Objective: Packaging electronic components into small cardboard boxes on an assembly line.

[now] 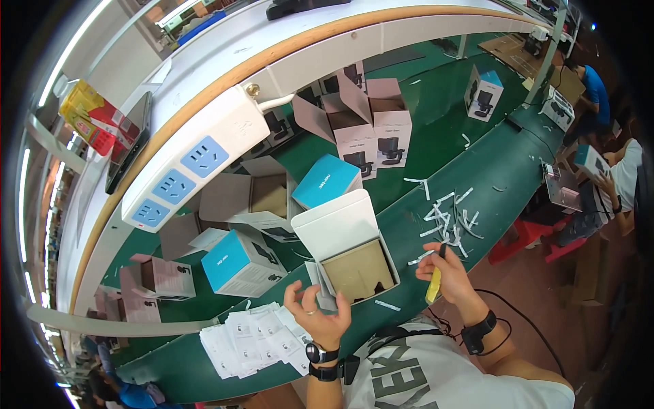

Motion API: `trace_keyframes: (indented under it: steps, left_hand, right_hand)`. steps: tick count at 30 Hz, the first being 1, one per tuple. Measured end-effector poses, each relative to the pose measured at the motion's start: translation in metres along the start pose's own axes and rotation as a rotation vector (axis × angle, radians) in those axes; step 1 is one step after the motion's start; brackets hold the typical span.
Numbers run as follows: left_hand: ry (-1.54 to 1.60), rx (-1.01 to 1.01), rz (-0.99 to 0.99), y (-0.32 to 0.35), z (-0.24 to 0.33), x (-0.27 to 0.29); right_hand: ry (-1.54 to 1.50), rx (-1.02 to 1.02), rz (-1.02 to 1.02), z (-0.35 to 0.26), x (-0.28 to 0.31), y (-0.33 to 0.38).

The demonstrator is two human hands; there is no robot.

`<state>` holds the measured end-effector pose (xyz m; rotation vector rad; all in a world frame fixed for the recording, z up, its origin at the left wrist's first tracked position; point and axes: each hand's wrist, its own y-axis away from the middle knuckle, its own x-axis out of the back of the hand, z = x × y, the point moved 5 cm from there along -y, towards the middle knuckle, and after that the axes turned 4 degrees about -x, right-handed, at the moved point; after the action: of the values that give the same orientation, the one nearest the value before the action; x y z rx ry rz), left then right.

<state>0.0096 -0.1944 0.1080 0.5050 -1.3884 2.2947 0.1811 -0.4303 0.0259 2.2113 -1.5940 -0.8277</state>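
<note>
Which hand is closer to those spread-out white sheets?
Left. The left hand is right beside the white sheets, by the open box. The right hand is farther away, past the box, holding a yellow tool.

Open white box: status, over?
Left hand open by side flap; right hand holding yellow cutter. White box lid up, brown cardboard insert inside. White strips scattered to its right.

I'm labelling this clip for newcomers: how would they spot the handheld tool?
On the green workbench, find the heap of whitish strips. Just below it in the picture, the right hand holds the slim tool. Its bright yellow body sets it apart from the pale strips.
</note>
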Motion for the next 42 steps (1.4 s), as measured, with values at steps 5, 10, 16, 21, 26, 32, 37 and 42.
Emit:
trace_keyframes:
  steps: [5,10,16,21,26,32,37,42]
  left_hand:
    - [0.245,0.497,-0.267,0.06,-0.046,-0.011]
    - [0.158,0.131,-0.356,0.025,-0.003,-0.027]
    - [0.019,-0.115,-0.735,0.029,0.022,-0.059]
    - [-0.107,-0.16,-0.884,0.031,0.022,-0.071]
    - [-0.145,-0.158,-0.874,0.035,0.029,-0.078]
    - [-0.115,-0.171,-0.837,0.036,0.027,-0.075]
    - [-0.097,-0.194,-0.837,0.034,0.027,-0.073]
    - [-0.1,-0.21,-0.824,0.035,0.028,-0.072]
  right_hand:
    - [0.375,-0.021,-0.311,0.004,-0.013,-0.008]
    - [0.655,0.256,-0.257,0.013,-0.058,-0.018]
    - [0.908,0.661,-0.261,-0.013,-0.068,-0.002]
    - [1.024,0.545,-0.303,-0.041,-0.064,-0.031]
    - [1.149,1.071,-0.129,-0.06,-0.078,-0.056]
    - [1.177,1.191,-0.137,-0.058,-0.08,-0.052]
    - [1.141,1.137,-0.263,-0.061,-0.075,-0.048]
    - [1.197,1.373,-0.255,-0.072,-0.083,-0.05]
